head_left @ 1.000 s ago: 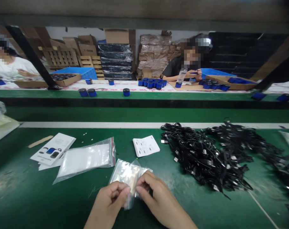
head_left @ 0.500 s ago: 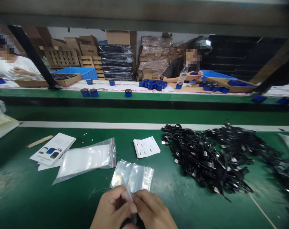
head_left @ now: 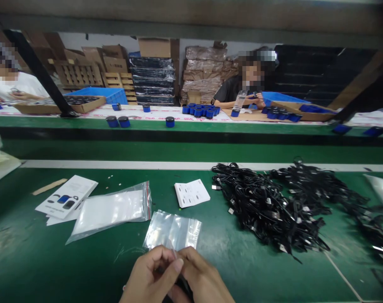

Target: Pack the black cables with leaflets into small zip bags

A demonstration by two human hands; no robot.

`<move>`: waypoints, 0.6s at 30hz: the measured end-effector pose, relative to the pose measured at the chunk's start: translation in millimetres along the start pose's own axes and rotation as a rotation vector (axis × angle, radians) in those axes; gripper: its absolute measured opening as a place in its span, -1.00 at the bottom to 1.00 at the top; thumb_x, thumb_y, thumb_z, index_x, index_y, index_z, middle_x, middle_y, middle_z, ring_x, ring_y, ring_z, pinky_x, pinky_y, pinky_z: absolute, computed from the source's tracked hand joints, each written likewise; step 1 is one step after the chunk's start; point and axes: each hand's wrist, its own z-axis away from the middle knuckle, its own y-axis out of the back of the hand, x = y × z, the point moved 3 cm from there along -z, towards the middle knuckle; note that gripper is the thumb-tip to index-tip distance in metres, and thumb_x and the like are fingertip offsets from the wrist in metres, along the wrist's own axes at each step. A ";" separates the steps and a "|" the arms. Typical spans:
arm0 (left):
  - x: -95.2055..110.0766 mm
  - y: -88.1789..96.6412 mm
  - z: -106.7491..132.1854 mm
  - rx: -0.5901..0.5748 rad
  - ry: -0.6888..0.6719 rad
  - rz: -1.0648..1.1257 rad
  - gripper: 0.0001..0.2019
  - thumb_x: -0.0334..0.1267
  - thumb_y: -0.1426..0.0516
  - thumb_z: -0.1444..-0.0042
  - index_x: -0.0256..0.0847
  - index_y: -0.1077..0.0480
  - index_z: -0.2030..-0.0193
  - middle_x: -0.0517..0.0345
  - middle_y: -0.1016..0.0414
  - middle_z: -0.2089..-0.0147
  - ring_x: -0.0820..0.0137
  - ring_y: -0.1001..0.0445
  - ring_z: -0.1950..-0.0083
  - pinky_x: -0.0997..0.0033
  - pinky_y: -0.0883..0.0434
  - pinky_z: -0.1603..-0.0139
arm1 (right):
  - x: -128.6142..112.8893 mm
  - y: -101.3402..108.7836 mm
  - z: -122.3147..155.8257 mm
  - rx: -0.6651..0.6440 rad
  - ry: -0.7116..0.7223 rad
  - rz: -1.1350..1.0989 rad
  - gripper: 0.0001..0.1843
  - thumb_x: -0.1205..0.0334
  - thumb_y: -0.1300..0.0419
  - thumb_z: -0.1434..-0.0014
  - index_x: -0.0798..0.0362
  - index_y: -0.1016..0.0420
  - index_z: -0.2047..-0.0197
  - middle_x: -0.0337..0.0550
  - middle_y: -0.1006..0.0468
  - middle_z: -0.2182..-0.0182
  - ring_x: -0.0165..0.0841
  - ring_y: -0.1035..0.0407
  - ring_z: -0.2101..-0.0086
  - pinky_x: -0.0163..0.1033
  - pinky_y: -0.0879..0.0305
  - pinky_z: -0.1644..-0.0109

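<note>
My left hand [head_left: 155, 271] and my right hand [head_left: 200, 271] are close together at the bottom middle, both with bent fingers pinching a clear plastic bag [head_left: 172, 249]. Only the bag's top edge shows; something dark lies beneath the fingers, mostly hidden. Just beyond my fingertips, a few flat clear zip bags [head_left: 174, 229] rest on the green table. Left of them lies a larger clear bag with a red seal strip [head_left: 112, 212], holding whitish contents. A small stack of folded printed leaflets [head_left: 192, 193] sits farther back.
A big heap of black USB cables [head_left: 267, 210] covers the right side. Printed cards [head_left: 67, 197] and a tan strip [head_left: 49, 186] lie left. Across the raised green ledge [head_left: 204, 126], blue-and-black round items [head_left: 200, 111] stand before two people. A metal beam [head_left: 191, 21] crosses overhead.
My hands stay together; the left thumb has shifted slightly upward, and less of the pinched bag shows above the fingers. The whole view has moved slightly.
</note>
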 end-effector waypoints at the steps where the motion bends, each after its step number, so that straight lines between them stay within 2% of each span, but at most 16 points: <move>1: -0.2 -1.0 0.1 -0.015 0.011 0.021 -0.66 0.03 -0.14 -0.08 -0.21 -0.32 0.49 0.30 -0.29 0.53 0.45 -0.28 0.46 0.50 -0.26 0.41 | -0.8 2.0 0.2 -0.007 -0.006 -0.014 -0.73 0.36 -0.19 -0.08 0.10 -0.50 0.11 -0.05 -0.52 0.24 -0.26 -0.47 0.28 -0.24 -0.42 0.14; 6: -4.9 -0.7 -0.1 -0.048 0.020 0.046 -0.61 0.11 -0.11 -0.08 -0.22 -0.32 0.45 0.30 -0.27 0.50 0.45 -0.27 0.42 0.49 -0.27 0.35 | -4.9 10.7 0.4 -0.051 -0.035 -0.056 -0.72 0.34 -0.21 -0.08 0.14 -0.51 0.09 -0.04 -0.51 0.23 -0.25 -0.47 0.27 -0.24 -0.40 0.13; 12: -6.8 -0.8 -0.2 -0.033 0.020 0.076 -0.62 0.10 -0.14 -0.06 -0.22 -0.34 0.44 0.29 -0.29 0.50 0.44 -0.28 0.42 0.51 -0.28 0.37 | 4.5 0.4 0.1 -0.028 -0.085 -0.042 -0.66 0.33 -0.29 0.02 0.10 -0.52 0.11 -0.08 -0.50 0.26 -0.23 -0.46 0.30 -0.21 -0.41 0.17; 15: -4.4 -3.0 1.2 0.016 0.001 0.064 -0.62 0.10 -0.14 -0.06 -0.21 -0.35 0.48 0.30 -0.28 0.53 0.44 -0.28 0.44 0.52 -0.27 0.39 | 7.4 -3.4 -0.2 -0.012 -0.079 -0.058 -0.66 0.27 -0.29 0.00 0.07 -0.50 0.09 -0.09 -0.50 0.25 -0.23 -0.45 0.29 -0.21 -0.41 0.18; 18: -1.5 -4.6 4.4 0.127 -0.036 0.031 -0.61 0.12 -0.13 -0.05 -0.19 -0.35 0.51 0.30 -0.30 0.55 0.43 -0.31 0.46 0.53 -0.29 0.41 | 6.0 -1.2 -0.6 -0.004 -0.069 -0.070 -0.66 0.23 -0.31 0.01 0.07 -0.50 0.12 -0.09 -0.50 0.26 -0.23 -0.44 0.30 -0.21 -0.40 0.19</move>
